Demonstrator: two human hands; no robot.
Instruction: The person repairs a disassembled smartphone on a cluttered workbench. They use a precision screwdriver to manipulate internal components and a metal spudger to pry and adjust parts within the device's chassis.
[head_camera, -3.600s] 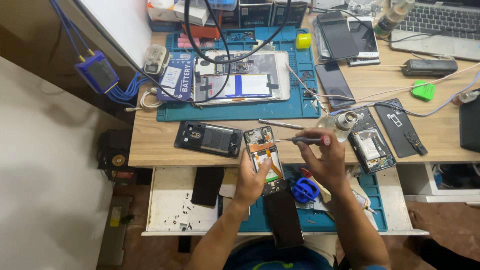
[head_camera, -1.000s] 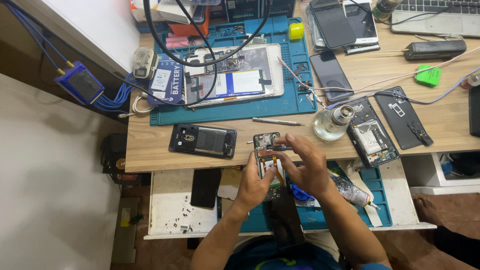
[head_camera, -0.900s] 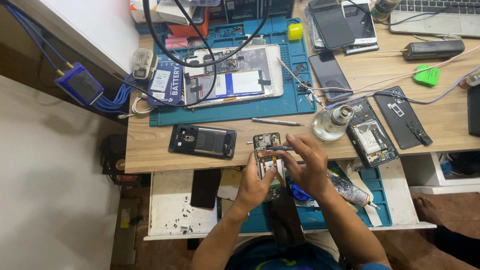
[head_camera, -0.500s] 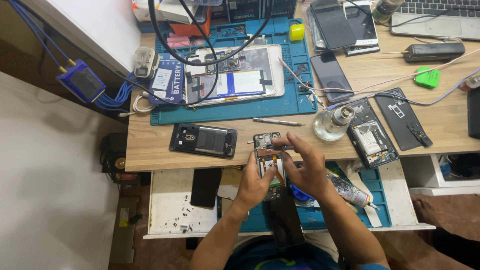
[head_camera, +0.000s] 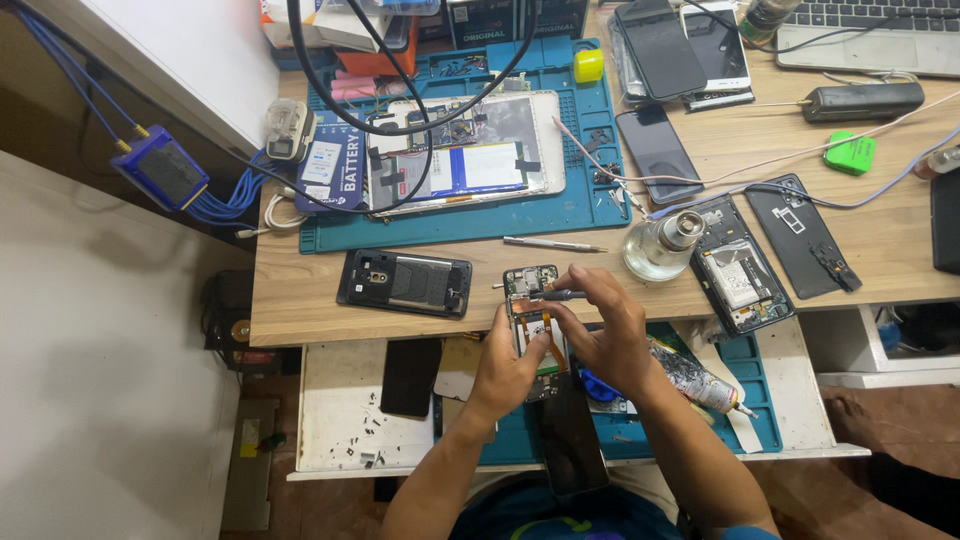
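Observation:
An opened phone (head_camera: 531, 305) with its inner board showing lies at the front edge of the wooden table (head_camera: 300, 290). My left hand (head_camera: 512, 362) grips its lower half from the left, thumb on the board. My right hand (head_camera: 606, 325) holds a thin dark tool (head_camera: 548, 295) whose tip rests on the phone's upper part. A black phone back cover (head_camera: 405, 282) lies to the left. A dark screen panel (head_camera: 568, 440) sits below my hands.
A blue work mat (head_camera: 590, 190) holds an open tablet (head_camera: 465, 150) under black cables. A glass bottle (head_camera: 660, 245), another opened phone (head_camera: 733, 275), a metal tool (head_camera: 553, 244), a glue tube (head_camera: 695, 380) and a blue cable hub (head_camera: 160, 172) lie around. A lower white shelf (head_camera: 340, 420) holds a black phone (head_camera: 411, 376).
My right hand has shifted slightly up over the phone, keeping the tool on its upper part. The left hand keeps its hold on the phone.

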